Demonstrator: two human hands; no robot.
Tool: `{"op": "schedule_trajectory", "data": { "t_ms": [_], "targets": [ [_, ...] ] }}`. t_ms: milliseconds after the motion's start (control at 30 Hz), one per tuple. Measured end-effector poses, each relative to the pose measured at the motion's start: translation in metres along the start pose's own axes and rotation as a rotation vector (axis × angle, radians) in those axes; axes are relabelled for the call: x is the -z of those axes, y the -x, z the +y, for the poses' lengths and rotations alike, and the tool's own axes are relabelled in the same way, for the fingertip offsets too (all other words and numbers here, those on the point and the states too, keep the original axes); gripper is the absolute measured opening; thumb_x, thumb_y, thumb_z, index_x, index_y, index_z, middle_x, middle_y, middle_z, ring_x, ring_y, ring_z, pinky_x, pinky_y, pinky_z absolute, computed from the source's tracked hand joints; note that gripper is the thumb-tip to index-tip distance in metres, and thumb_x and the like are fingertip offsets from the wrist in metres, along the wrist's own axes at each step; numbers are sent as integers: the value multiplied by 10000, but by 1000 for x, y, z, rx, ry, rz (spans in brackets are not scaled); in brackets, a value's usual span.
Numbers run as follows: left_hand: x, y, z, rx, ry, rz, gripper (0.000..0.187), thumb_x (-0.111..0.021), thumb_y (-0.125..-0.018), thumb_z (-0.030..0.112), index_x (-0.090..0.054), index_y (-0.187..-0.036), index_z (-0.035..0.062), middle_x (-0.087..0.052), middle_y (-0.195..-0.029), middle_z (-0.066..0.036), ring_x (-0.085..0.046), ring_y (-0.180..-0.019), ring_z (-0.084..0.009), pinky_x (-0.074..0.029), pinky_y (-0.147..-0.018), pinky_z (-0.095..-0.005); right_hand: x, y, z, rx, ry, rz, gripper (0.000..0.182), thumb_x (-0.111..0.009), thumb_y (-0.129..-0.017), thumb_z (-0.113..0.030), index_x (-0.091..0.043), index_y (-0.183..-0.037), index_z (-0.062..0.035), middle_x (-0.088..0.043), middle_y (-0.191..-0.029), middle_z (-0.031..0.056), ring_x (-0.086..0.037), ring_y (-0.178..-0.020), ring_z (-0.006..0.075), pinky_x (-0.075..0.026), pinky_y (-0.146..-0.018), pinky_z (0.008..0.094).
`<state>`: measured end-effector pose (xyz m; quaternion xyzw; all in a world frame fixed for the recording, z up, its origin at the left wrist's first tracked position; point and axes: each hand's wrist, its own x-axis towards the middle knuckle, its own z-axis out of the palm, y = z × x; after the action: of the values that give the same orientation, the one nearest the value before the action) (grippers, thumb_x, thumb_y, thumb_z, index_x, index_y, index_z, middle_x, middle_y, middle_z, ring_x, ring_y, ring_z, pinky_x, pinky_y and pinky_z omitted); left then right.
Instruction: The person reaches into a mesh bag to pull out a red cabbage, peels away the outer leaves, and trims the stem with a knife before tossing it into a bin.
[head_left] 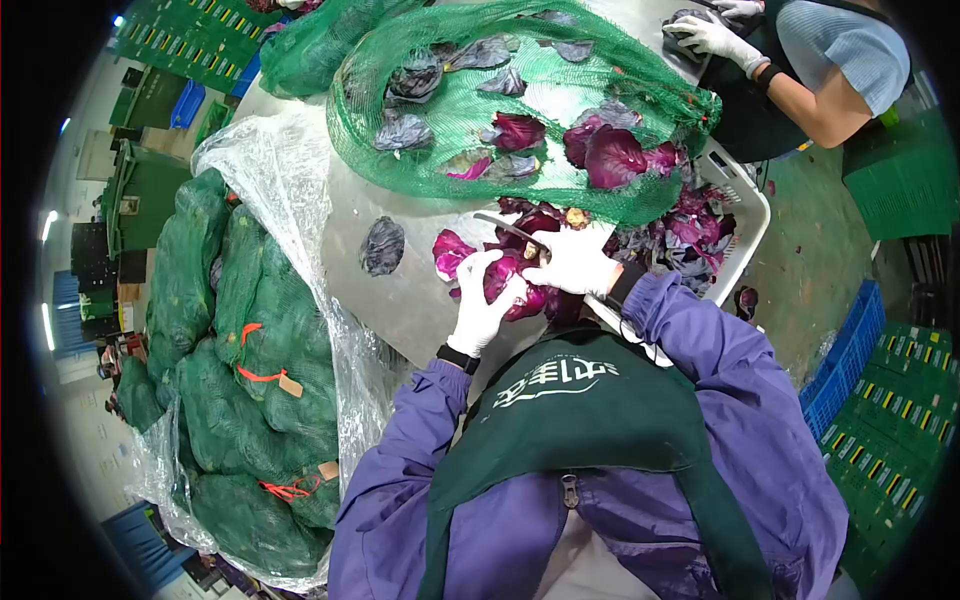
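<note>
In white gloves, both my hands meet over a red cabbage [505, 285] at the table's near edge. My left hand [484, 302] grips the cabbage from its left side, thumb and fingers curled around it. My right hand [574, 262] is closed on a knife [505, 226], whose dark blade points to the upper left across the cabbage by its pale stem end. Loose purple leaves lie around and under the cabbage. Just beyond them a green mesh bag [400, 172] is spread out, with dull and bright purple leaves in it.
A single dull cabbage [382, 247] rests on the metal table [350, 205]. At my right stands a white crate [757, 215] of purple leaves. Filled green net sacks [250, 400], partly wrapped in clear plastic film [270, 165], are piled at left. A co-worker's gloved hand [715, 40] is at upper right.
</note>
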<state>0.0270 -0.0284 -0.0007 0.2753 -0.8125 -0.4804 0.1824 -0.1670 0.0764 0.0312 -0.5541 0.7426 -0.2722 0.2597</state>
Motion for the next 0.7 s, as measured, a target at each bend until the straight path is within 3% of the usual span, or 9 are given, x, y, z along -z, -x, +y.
{"op": "schedule_trajectory", "data": {
  "t_ms": [67, 100, 200, 300, 367, 433, 533, 567, 700],
  "targets": [
    [1, -2, 0, -23, -44, -21, 551, -746, -820, 224, -509, -1303, 101, -393, -1288, -153, -403, -1239, -321, -341, -1072, -434, 4, -10, -5, -58, -7, -159, 447, -673, -785, -421, -629, -1016, -41, -662, -829, 149, -655, -810, 313, -504, -722, 418],
    [1, -3, -1, -48, -84, -46, 550, -742, -824, 228, -513, -1309, 104, -391, -1290, -156, -404, -1237, -327, -344, -1071, -433, 18, -12, -15, -88, -52, -238, 472, -669, -770, -410, -632, -980, 11, -662, -888, 215, -651, -838, 370, -507, -738, 461],
    [4, -9, 1, -86, -122, -80, 572, -739, -823, 236, -517, -1331, 98, -393, -1317, -163, -392, -1262, -333, -333, -1085, -438, 17, -20, -10, 6, 20, -195, 344, -657, -785, -325, -656, -915, -6, -661, -743, 182, -657, -712, 338, -516, -684, 414],
    [8, -12, 0, -97, -120, -95, 621, -740, -821, 240, -486, -1367, 87, -391, -1349, -168, -375, -1292, -330, -316, -1103, -445, 21, -27, -15, -16, -10, -222, 348, -646, -755, -322, -692, -952, -40, -676, -819, 203, -673, -787, 366, -540, -738, 433],
    [11, -10, 6, -135, -201, -104, 668, -746, -820, 242, -443, -1394, 86, -395, -1339, -173, -386, -1282, -330, -317, -1103, -439, 4, -35, 4, -28, 127, -158, 268, -628, -767, -274, -702, -896, -52, -682, -818, 196, -679, -797, 363, -540, -736, 448],
    [7, -5, -8, -107, -35, -71, 665, -756, -816, 225, -429, -1377, 81, -406, -1319, -158, -399, -1270, -317, -319, -1098, -433, 1, -32, 24, -132, 30, -232, 243, -632, -773, -274, -702, -859, -58, -684, -806, 185, -677, -786, 355, -536, -732, 453],
    [13, -5, -22, 105, 307, -46, 537, -736, -840, 162, -460, -1291, 65, -419, -1296, -113, -431, -1239, -256, -347, -1077, -399, -7, -20, 35, -273, -353, -110, 253, -639, -821, -304, -704, -887, -69, -689, -794, 154, -666, -757, 340, -526, -715, 427],
    [16, -6, -27, 142, 260, -32, 516, -708, -867, 162, -453, -1304, 64, -425, -1303, -110, -443, -1229, -244, -355, -1072, -379, -12, -14, 37, -310, -508, -93, 267, -641, -834, -321, -702, -890, -67, -687, -793, 148, -663, -765, 333, -521, -723, 418],
    [25, -17, -23, 215, 365, -90, 542, -683, -888, 180, -426, -1351, 66, -421, -1331, -117, -433, -1248, -245, -357, -1070, -368, -7, -6, 17, -119, -436, -41, 310, -647, -843, -353, -698, -916, -56, -685, -825, 155, -657, -803, 323, -509, -758, 415]
  ]
}}
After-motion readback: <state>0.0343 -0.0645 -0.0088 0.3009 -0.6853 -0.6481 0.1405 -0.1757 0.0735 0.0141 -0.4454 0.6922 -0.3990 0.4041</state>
